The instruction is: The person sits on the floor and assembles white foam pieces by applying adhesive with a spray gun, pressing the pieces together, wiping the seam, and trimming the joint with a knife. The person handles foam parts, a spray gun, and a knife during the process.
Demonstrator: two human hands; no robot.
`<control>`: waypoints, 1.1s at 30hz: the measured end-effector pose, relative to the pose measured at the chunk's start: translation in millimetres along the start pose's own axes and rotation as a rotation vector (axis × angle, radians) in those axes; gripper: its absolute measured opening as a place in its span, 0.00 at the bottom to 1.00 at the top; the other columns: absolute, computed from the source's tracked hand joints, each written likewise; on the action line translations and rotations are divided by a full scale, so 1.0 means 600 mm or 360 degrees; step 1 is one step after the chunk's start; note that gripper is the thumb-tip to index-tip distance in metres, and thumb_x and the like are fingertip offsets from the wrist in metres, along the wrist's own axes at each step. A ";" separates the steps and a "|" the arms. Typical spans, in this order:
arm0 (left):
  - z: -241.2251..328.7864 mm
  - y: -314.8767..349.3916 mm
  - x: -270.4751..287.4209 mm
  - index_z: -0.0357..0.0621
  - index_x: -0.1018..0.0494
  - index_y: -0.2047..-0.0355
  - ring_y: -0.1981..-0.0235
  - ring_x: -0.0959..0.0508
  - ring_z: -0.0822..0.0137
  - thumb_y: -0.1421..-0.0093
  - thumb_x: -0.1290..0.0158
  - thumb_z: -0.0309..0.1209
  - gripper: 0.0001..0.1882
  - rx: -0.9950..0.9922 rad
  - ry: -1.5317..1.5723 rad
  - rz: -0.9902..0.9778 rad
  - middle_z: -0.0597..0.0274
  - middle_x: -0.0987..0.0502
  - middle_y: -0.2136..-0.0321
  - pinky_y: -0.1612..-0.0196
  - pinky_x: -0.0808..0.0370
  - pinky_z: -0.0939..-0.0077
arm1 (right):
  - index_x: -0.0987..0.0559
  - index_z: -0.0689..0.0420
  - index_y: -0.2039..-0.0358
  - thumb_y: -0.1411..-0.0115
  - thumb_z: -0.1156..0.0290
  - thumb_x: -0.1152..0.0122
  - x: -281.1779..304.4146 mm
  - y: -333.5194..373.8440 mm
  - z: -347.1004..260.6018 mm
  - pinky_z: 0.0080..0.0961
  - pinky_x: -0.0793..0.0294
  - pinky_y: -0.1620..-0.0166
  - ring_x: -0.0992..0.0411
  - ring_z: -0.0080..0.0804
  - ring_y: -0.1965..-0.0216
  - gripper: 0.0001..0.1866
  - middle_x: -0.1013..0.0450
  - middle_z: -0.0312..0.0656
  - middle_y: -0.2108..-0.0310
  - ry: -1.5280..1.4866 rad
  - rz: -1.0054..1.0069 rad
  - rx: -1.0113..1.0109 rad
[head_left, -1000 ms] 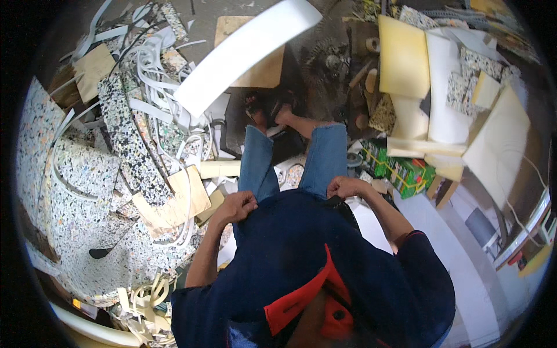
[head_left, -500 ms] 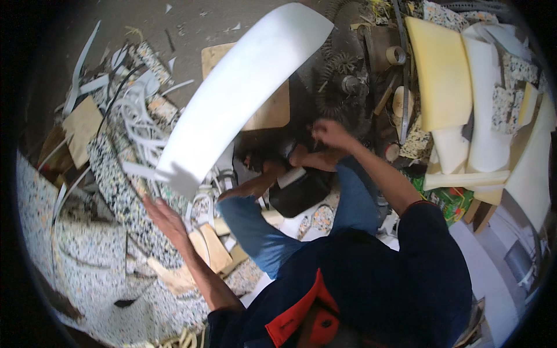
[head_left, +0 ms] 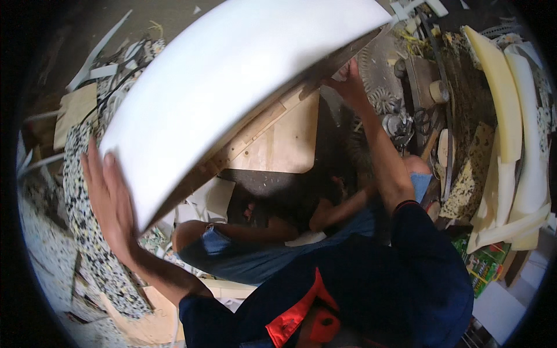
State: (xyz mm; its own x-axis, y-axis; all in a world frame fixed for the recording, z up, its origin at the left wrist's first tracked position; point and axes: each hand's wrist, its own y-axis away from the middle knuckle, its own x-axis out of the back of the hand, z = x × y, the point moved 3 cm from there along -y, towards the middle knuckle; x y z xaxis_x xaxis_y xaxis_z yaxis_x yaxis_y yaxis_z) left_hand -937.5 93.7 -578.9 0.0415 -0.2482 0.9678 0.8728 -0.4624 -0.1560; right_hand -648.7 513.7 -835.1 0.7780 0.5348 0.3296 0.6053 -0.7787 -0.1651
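Observation:
A large, curved white foam-covered panel (head_left: pixel 232 87) is tilted in front of me, its wooden frame edge (head_left: pixel 232 145) showing along the underside. My left hand (head_left: pixel 113 200) presses on the panel's near left end, fingers stretched along it and thumb against the foam. Under the far right part of the frame is my right hand (head_left: pixel 351 87), thumb raised against the wood; its other fingers are partly hidden. The panel is held between the two hands. Below it lies a pale wooden board (head_left: pixel 281 148) with rounded corners, partly covered by the panel.
Speckled foam slabs (head_left: pixel 87 220) and white offcuts lie at left. To the right are a coiled hose (head_left: pixel 380 100), a tape roll (head_left: pixel 439 91), scissors (head_left: pixel 426 120), and stacked yellow (head_left: pixel 499 98) and white (head_left: pixel 528 127) foam pieces. My bent legs (head_left: pixel 249 252) are below the panel.
The panel has come up nearer to me and tilted, exposing its wooden frame. My left hand has moved onto its left end, and my right hand has reached up to its frame edge.

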 end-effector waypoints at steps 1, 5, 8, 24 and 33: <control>-0.001 0.002 0.002 0.53 0.45 0.29 0.28 0.50 0.44 0.30 0.68 0.61 0.37 -0.0015 -0.0045 0.0025 0.42 0.52 0.28 0.29 0.49 0.53 | 0.51 0.56 0.29 0.50 0.60 0.20 -0.008 0.019 0.010 0.45 0.35 0.38 0.35 0.42 0.38 0.58 0.37 0.47 0.37 -0.0092 -0.0036 -0.0128; 0.005 0.017 0.009 0.48 0.45 0.29 0.29 0.48 0.41 0.29 0.68 0.58 0.37 -0.0131 -0.0031 -0.0017 0.38 0.50 0.30 0.29 0.48 0.55 | 0.56 0.60 0.28 0.40 0.44 0.36 -0.038 0.109 0.070 0.54 0.36 0.37 0.39 0.55 0.36 0.55 0.44 0.56 0.33 -0.0937 0.0203 -0.1065; -0.003 0.042 0.015 0.46 0.45 0.29 0.30 0.47 0.39 0.29 0.67 0.56 0.36 -0.0096 0.0013 0.0019 0.34 0.50 0.30 0.30 0.47 0.54 | 0.62 0.58 0.27 0.39 0.33 0.45 -0.095 0.136 0.098 0.61 0.41 0.35 0.44 0.61 0.33 0.58 0.54 0.62 0.30 -0.1510 0.0275 -0.1501; -0.148 0.202 0.050 0.41 0.50 0.29 0.34 0.39 0.36 0.33 0.53 0.51 0.40 0.0190 0.0476 0.0387 0.31 0.44 0.33 0.34 0.40 0.55 | 0.26 0.55 0.44 0.27 0.51 0.66 -0.176 0.055 0.000 0.37 0.18 0.54 0.25 0.45 0.51 0.27 0.26 0.50 0.49 -0.2770 0.0680 -0.1080; -0.295 0.229 0.067 0.26 0.40 0.36 0.38 0.31 0.48 0.36 0.47 0.56 0.44 0.0437 0.0736 0.0292 0.34 0.32 0.40 0.35 0.38 0.65 | 0.29 0.55 0.41 0.28 0.48 0.68 -0.137 0.059 -0.202 0.38 0.21 0.49 0.28 0.45 0.47 0.29 0.29 0.49 0.45 -0.2589 0.0471 -0.0643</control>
State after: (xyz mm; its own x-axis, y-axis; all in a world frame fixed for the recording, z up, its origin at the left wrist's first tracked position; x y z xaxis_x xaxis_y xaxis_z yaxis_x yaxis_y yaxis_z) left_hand -901.6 -130.5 -596.3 0.0411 -0.6791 0.7329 0.9684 -0.1536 -0.1967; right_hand -711.7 402.2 -755.2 0.3591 -0.0742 -0.9304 0.5403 -0.7963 0.2720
